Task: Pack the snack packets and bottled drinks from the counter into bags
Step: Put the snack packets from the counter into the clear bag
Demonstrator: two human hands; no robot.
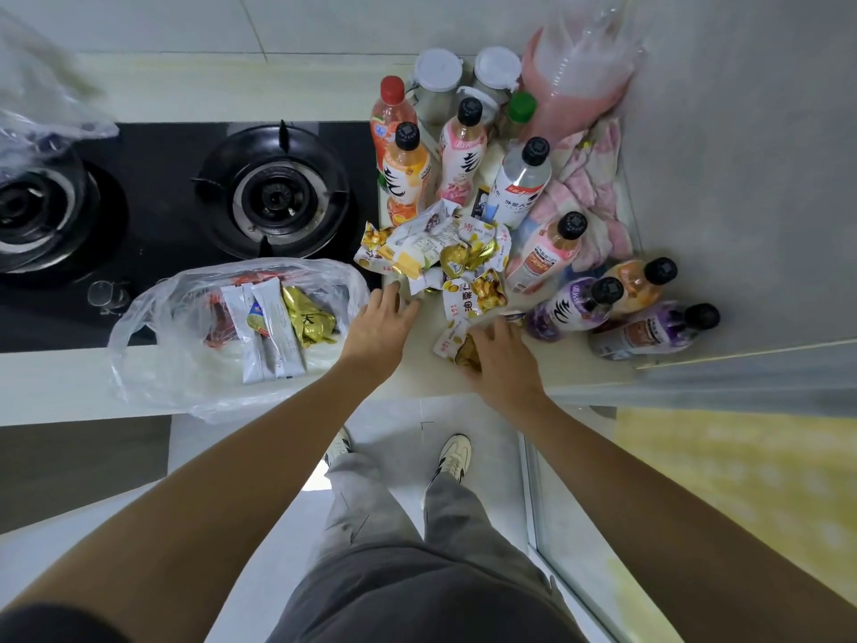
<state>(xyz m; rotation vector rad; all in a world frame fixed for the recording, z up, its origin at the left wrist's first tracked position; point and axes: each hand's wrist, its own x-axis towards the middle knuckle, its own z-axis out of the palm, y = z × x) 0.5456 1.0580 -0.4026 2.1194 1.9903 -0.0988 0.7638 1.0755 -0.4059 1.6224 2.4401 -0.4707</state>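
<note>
Yellow snack packet [457,348] gripped under right hand [498,359]; left hand [382,322] relaxed beside pile.

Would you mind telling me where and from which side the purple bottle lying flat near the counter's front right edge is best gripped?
Probably around the labelled middle of the purple bottle, coming down from above. It lies on its side, black cap pointing right, so its round body is exposed on top. The wall stands close on the right, and another purple bottle crowds its left.

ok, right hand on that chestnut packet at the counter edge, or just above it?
Touching. The head view shows the right hand lying on the chestnut packet, its fingers overlapping the wrapper with no gap visible between them.
</note>
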